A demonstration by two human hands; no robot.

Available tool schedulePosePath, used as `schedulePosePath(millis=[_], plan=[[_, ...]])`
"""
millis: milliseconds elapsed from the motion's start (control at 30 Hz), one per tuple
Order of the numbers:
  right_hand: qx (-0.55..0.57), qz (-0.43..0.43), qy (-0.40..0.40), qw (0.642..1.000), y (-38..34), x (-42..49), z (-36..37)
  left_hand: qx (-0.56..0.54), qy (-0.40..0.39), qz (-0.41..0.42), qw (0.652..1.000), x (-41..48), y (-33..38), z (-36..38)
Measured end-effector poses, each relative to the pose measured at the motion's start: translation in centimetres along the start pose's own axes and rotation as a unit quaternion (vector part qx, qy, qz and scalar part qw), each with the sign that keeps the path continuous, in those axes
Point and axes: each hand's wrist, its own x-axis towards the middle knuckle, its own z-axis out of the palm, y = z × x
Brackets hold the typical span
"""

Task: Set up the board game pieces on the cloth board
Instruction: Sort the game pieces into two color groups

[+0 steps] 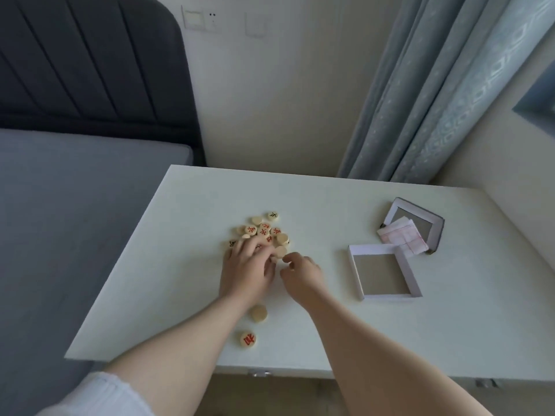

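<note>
Centre frame: the left hand rests spread fingers on the xiangqi piece pile, probably to gather it on the tabletop. The right hand curls its fingers at the pile's edge; whether they pinch anything cannot be told. At right, the cloth board lies folded across the box, not yet spread.

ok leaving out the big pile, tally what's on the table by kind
box halves: 2
folded cloth board: 1
loose pieces nearer the front edge: 2
total: 5
The pile is partly hidden by the left hand, so it cannot be counted.
</note>
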Motion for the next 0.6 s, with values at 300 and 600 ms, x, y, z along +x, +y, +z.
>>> schedulePosePath(millis=[300, 600], plan=[[-0.065, -0.088, 0.084, 0.99, 1.9, -0.1, 2.3, -0.015, -0.05, 0.005, 0.999, -1.4, -2.0, 0.7], [-0.084, -0.127, 0.208, 0.966, 2.3, 0.8, 3.6, 0.009, -0.061, 0.004, 0.998, -1.7, -2.8, 1.7]])
